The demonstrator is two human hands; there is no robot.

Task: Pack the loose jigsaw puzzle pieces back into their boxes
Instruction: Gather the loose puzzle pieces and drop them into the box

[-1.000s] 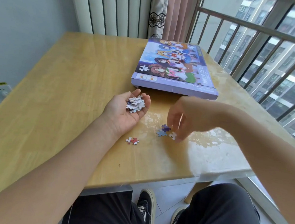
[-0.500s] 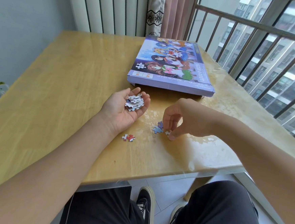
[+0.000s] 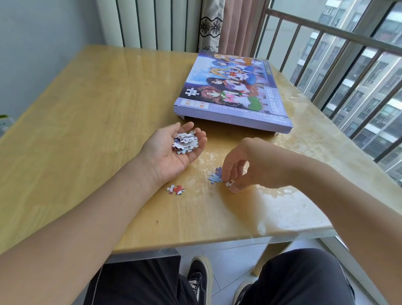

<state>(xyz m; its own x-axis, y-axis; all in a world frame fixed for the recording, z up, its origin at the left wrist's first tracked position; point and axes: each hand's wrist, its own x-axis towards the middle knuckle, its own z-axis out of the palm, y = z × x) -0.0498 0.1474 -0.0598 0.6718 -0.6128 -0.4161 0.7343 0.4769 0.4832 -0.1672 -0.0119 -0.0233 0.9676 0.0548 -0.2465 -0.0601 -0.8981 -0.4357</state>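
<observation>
Puzzle pieces (image 3: 185, 142) lie heaped in my upturned left hand (image 3: 171, 150), near the puzzle box (image 3: 233, 92) on the table (image 3: 77, 118). My right hand (image 3: 244, 165) has its grip pinched on a white piece (image 3: 229, 183) beside blue pieces (image 3: 216, 176); a red piece (image 3: 176, 190) lies nearer me.

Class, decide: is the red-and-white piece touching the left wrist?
Apart. The head view shows bare table between the red-and-white piece and the left hand's wrist.

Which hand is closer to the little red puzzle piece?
Left. The left hand lies palm up with a pile of pieces, its wrist just above the red piece. The right hand is farther off to the right, picking at the blue pieces.
</observation>
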